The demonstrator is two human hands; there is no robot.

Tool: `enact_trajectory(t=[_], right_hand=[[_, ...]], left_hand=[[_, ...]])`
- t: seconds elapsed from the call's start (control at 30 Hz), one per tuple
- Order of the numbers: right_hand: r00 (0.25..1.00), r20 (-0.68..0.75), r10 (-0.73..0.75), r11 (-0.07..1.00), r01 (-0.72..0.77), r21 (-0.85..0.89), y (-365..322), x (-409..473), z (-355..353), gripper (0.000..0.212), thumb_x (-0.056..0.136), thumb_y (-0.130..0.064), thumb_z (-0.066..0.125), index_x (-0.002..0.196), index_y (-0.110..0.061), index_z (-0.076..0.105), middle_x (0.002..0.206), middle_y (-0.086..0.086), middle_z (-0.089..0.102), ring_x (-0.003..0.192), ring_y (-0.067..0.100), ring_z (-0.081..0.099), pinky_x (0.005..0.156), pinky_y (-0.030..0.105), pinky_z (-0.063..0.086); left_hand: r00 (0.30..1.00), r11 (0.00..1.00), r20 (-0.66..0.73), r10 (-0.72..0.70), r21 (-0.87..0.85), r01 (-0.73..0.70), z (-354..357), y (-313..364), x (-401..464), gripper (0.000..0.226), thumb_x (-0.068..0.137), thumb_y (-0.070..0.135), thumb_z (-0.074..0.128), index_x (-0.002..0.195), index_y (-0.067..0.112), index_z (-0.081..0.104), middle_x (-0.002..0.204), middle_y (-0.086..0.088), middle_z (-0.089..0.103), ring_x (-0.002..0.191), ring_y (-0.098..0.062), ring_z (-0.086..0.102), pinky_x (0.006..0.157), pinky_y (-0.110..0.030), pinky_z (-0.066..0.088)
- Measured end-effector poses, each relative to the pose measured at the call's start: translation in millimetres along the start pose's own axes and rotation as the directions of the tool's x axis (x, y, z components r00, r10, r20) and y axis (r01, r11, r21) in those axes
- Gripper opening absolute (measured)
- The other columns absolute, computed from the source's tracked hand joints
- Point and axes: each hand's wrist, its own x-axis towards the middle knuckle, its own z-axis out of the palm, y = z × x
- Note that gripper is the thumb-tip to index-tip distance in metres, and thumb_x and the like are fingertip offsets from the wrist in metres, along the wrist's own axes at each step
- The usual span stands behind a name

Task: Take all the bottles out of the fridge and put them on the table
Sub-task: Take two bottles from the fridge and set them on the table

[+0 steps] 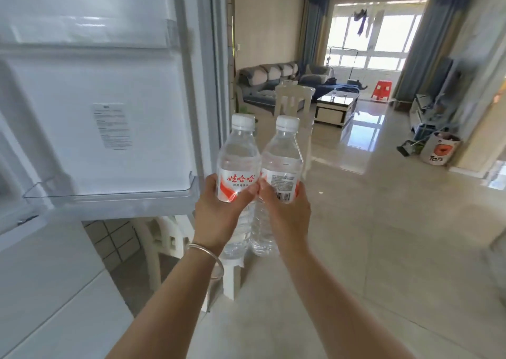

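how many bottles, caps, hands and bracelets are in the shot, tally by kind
bottles: 2, left bottle and right bottle
white caps: 2, left cap and right cap
hands: 2, left hand and right hand, each holding one bottle
bracelet: 1
total: 7

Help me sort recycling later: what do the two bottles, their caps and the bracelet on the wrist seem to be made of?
Left bottle and right bottle: clear, thin plastic by the look, see-through with ribbed lower walls and glossy printed labels. Caps: opaque white plastic, ridged. Bracelet on the left wrist: probably metal, a thin silvery band with a shine.
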Motion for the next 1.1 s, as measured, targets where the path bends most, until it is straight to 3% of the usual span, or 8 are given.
enact_trajectory(t=[0.23, 0.33, 0.47, 0.57, 0.73, 0.87, 0.97, 1.1], right_hand=[[0.995, -0.090, 0.051, 0.997, -0.056, -0.061, 41, 73, -107, 0.036, 0.069, -0.037, 0.078, 0.095, -0.020, 0.061, 0.082, -0.006, 0.069, 0.072, 0.004, 0.066, 0.060, 0.013, 0.047], [0.993, -0.105, 0.061, 0.994, -0.071, -0.088, 64, 114, -126, 0.041, 0.064, -0.043, 0.078, 0.095, -0.019, 0.062, 0.082, -0.005, 0.069, 0.075, 0.009, 0.067, 0.062, 0.018, 0.047], [0.991, -0.094, 0.094, 0.984, -0.107, -0.141, 99, 184, -130, 0.053, 0.054, -0.057, 0.071, 0.093, -0.022, 0.061, 0.080, -0.005, 0.070, 0.074, 0.012, 0.068, 0.064, 0.024, 0.050], [0.993, -0.069, 0.097, 0.979, -0.108, -0.174, 120, 247, -118, 0.061, 0.046, -0.064, 0.066, 0.091, -0.023, 0.061, 0.078, -0.006, 0.070, 0.072, 0.011, 0.068, 0.064, 0.023, 0.050], [0.990, 0.057, 0.129, 0.978, -0.117, -0.172, 142, 348, -82, 0.059, 0.047, -0.064, 0.068, 0.089, -0.023, 0.063, 0.077, -0.002, 0.072, 0.072, 0.016, 0.071, 0.066, 0.029, 0.055], [0.975, 0.172, 0.138, 0.974, -0.103, -0.201, 161, 420, -42, 0.060, 0.047, -0.064, 0.067, 0.089, -0.023, 0.064, 0.079, 0.000, 0.072, 0.070, 0.013, 0.070, 0.063, 0.026, 0.052], [0.946, 0.268, 0.181, 0.968, -0.122, -0.221, 181, 464, -3, 0.053, 0.053, -0.060, 0.071, 0.092, -0.024, 0.064, 0.079, -0.001, 0.072, 0.071, 0.013, 0.069, 0.069, 0.032, 0.055], [0.871, 0.442, 0.216, 0.965, -0.122, -0.231, 208, 518, 57, 0.040, 0.064, -0.047, 0.074, 0.092, -0.020, 0.063, 0.069, -0.007, 0.069, 0.066, 0.011, 0.067, 0.061, 0.027, 0.050]], left_hand=[[0.987, 0.994, 0.122, -0.101, -0.025, 0.105, 132, -28, 4, 0.039, 0.065, 0.039, 0.077, 0.093, 0.023, 0.055, 0.085, 0.007, 0.068, 0.069, 0.002, 0.065, 0.060, -0.010, 0.048], [0.982, 0.991, 0.133, -0.131, 0.003, 0.132, 172, -48, 29, 0.042, 0.064, 0.047, 0.076, 0.095, 0.026, 0.056, 0.088, 0.008, 0.069, 0.079, -0.005, 0.066, 0.067, -0.017, 0.049], [0.983, 0.988, 0.103, -0.151, 0.023, 0.150, 211, -77, 89, 0.040, 0.068, 0.039, 0.077, 0.098, 0.021, 0.057, 0.088, 0.007, 0.068, 0.078, -0.006, 0.065, 0.063, -0.013, 0.049], [0.984, 0.985, 0.060, -0.169, -0.016, 0.171, 233, -102, 149, 0.041, 0.069, 0.036, 0.077, 0.101, 0.018, 0.059, 0.092, 0.003, 0.069, 0.083, -0.011, 0.066, 0.069, -0.020, 0.049], [0.972, 0.973, -0.044, -0.230, -0.042, 0.229, 254, -136, 248, 0.067, 0.045, 0.063, 0.069, 0.099, 0.024, 0.061, 0.093, 0.002, 0.071, 0.086, -0.016, 0.068, 0.078, -0.034, 0.054], [0.959, 0.965, -0.118, -0.258, -0.072, 0.251, 262, -159, 309, 0.065, 0.043, 0.064, 0.067, 0.097, 0.027, 0.061, 0.093, 0.002, 0.071, 0.086, -0.015, 0.067, 0.077, -0.032, 0.052], [0.939, 0.959, -0.192, -0.284, -0.055, 0.279, 259, -181, 346, 0.071, 0.044, 0.065, 0.067, 0.101, 0.022, 0.062, 0.092, 0.002, 0.072, 0.085, -0.015, 0.068, 0.076, -0.033, 0.053], [0.897, 0.948, -0.315, -0.311, -0.033, 0.317, 242, -219, 396, 0.069, 0.045, 0.064, 0.069, 0.101, 0.023, 0.061, 0.094, 0.002, 0.071, 0.087, -0.018, 0.068, 0.078, -0.037, 0.054]])
